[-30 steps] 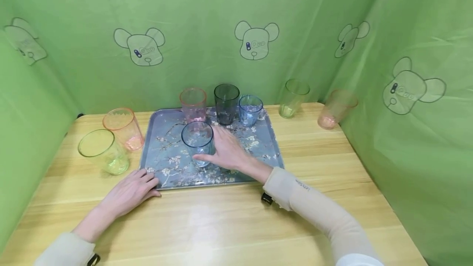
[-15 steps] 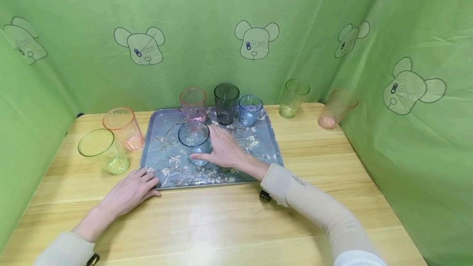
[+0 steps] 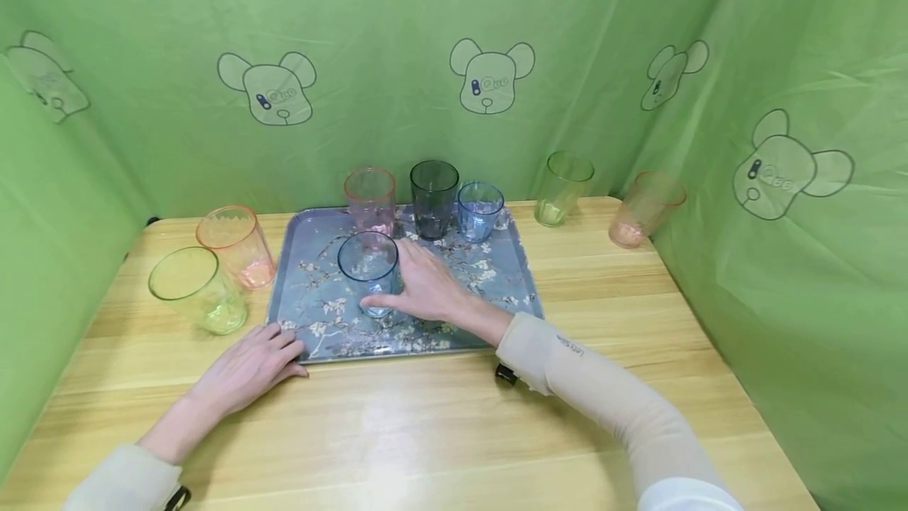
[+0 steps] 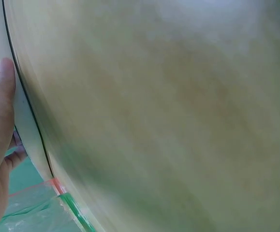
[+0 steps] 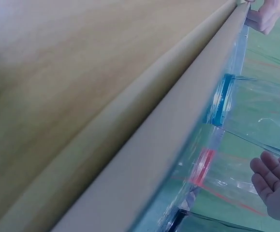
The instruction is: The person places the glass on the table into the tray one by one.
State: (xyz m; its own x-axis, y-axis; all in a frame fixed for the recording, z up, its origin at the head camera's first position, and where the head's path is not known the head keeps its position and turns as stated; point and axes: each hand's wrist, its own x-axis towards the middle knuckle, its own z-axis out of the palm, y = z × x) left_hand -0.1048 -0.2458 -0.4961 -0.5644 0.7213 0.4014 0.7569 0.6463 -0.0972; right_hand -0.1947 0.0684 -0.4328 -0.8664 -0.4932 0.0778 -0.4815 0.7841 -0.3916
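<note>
My right hand (image 3: 429,284) holds a clear blue glass (image 3: 367,268), thumb across its near side and fingers behind it. This glass stands upright on the blue floral tray (image 3: 294,278), left of its middle. In the right wrist view the right hand (image 5: 275,187) shows beside the blue glass (image 5: 263,116). At the tray's near left corner, my left hand (image 3: 248,367) grips the rim, its thumb along the front edge. A pink glass (image 3: 370,199), a dark grey glass (image 3: 433,199) and a short blue glass (image 3: 479,211) stand along the tray's back.
Left of the tray are an orange-pink glass (image 3: 240,247) and a yellow-green glass (image 3: 199,290). A green glass (image 3: 563,189) and another pink glass (image 3: 645,210) stand at the back right. Green curtains (image 3: 383,38) enclose the wooden table (image 3: 397,432).
My right hand has shifted the clear blue glass a little to the left on the tray. The left hand and the other glasses have stayed put.
</note>
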